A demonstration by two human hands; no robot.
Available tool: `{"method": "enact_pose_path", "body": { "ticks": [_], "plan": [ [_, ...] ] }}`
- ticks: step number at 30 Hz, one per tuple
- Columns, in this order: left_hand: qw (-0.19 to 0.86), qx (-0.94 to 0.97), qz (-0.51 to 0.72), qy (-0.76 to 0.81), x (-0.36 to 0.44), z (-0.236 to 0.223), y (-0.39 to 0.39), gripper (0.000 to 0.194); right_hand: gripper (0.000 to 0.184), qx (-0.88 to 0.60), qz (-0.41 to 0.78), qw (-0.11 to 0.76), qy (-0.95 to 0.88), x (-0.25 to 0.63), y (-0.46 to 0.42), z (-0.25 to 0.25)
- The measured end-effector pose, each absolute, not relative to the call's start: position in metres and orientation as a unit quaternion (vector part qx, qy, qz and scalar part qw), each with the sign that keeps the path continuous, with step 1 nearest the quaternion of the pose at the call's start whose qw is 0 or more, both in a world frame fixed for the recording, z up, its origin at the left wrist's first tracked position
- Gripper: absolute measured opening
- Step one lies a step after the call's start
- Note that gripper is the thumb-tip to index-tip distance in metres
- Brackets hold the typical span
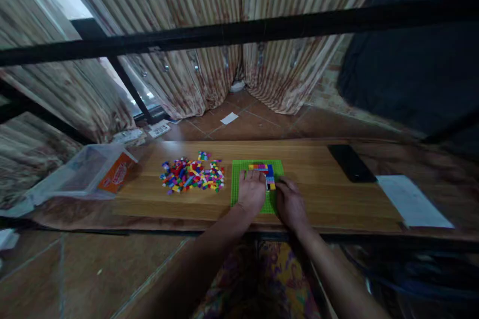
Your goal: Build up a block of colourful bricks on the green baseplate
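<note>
Okay, my left hand [253,190] lies over the plate [235,174], partly hiding the bricks [271,171]; my right hand [291,204] is at its right edge, beside them. Fingers bent, can't tell if either grips anything. Loose pile [192,174] sits left of both. Probably best: left steadies, right squares edges, presses straight down.

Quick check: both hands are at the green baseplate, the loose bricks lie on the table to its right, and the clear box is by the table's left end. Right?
Not quite: the loose bricks lie to the left of the green baseplate, as the head view shows. Both hands, left and right, the table and the clear box are as you said.
</note>
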State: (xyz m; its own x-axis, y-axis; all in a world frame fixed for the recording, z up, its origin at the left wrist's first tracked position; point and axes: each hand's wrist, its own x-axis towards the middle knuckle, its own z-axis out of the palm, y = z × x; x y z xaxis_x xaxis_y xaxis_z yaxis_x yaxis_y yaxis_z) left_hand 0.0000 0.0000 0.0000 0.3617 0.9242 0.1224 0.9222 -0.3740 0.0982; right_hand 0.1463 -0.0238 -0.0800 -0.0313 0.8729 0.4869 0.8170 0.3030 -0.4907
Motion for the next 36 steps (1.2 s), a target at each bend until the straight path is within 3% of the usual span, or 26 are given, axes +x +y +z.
{"method": "enact_pose_path", "body": {
  "ticks": [15,36],
  "plan": [
    [0.091,0.781,0.218,0.578,-0.019,0.0,0.012,0.028,0.033,-0.591,0.059,0.398,-0.699,0.144,-0.023,-0.074],
    [-0.024,0.838,0.167,0.52,-0.014,0.0,0.02,0.018,0.033,-0.599,0.078,0.396,-0.691,0.142,-0.025,-0.07]
  ]
}}
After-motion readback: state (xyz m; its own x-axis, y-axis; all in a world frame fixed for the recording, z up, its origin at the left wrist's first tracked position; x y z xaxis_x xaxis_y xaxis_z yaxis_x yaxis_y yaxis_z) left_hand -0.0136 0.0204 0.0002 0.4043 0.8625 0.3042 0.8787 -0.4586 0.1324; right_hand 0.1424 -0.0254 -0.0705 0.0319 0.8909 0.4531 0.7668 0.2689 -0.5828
